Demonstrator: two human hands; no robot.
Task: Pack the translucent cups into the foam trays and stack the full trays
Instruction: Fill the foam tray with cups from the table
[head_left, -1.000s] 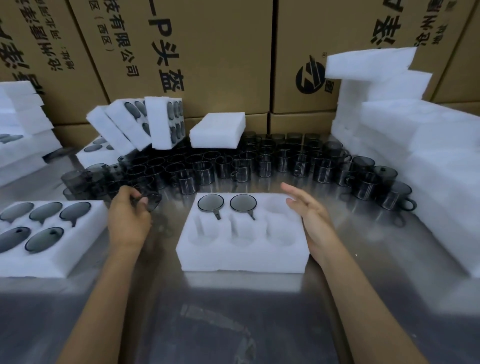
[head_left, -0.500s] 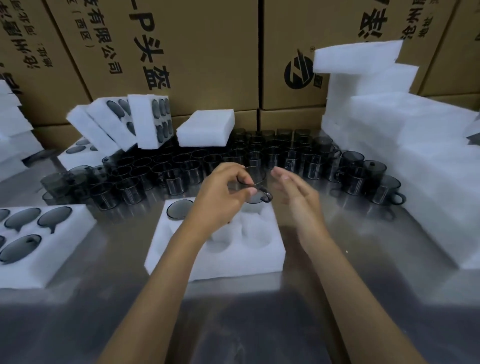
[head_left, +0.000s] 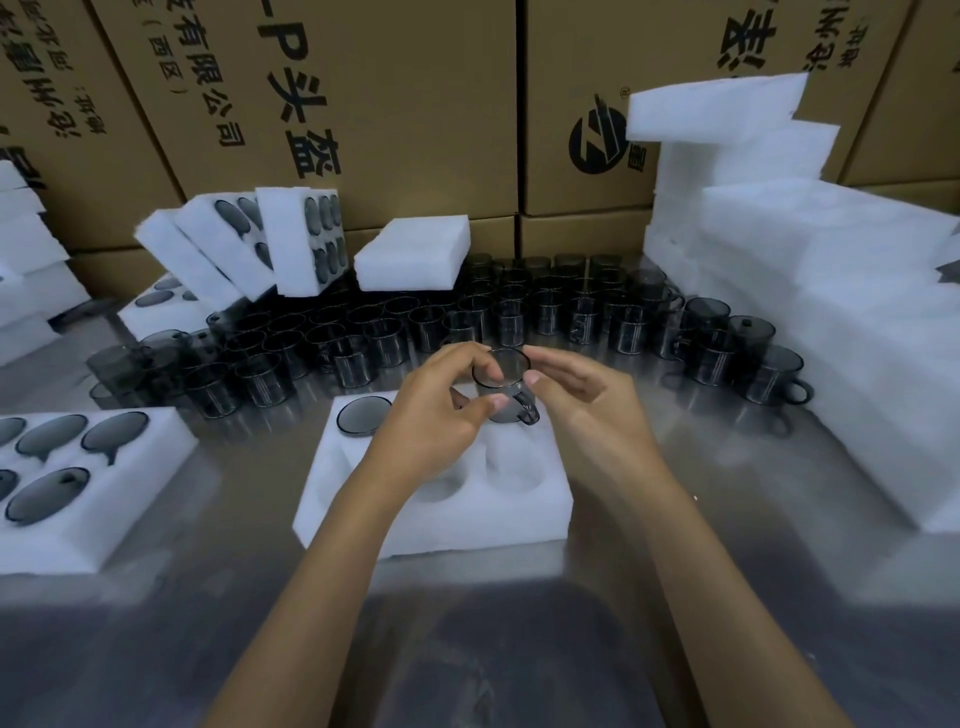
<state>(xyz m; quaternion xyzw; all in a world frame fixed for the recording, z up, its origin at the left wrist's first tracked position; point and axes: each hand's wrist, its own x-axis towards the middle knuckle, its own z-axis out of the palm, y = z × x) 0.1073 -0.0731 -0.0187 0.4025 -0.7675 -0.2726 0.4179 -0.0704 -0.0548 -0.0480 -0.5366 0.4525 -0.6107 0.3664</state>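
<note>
While both hands meet at frame centre, left hand (head_left: 439, 410) pinches a smoky cup (head_left: 503, 387) above the foam tray (head_left: 436, 512); right hand (head_left: 582, 400) fingers curl against its rim. Loose cups (head_left: 545, 317) crowd the table (head_left: 649, 519) behind.

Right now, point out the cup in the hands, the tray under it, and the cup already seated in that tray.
held cup (head_left: 503, 364), head view, rim
foam tray (head_left: 441, 525), head view, front wall
seated cup (head_left: 363, 414), head view, mouth
</note>
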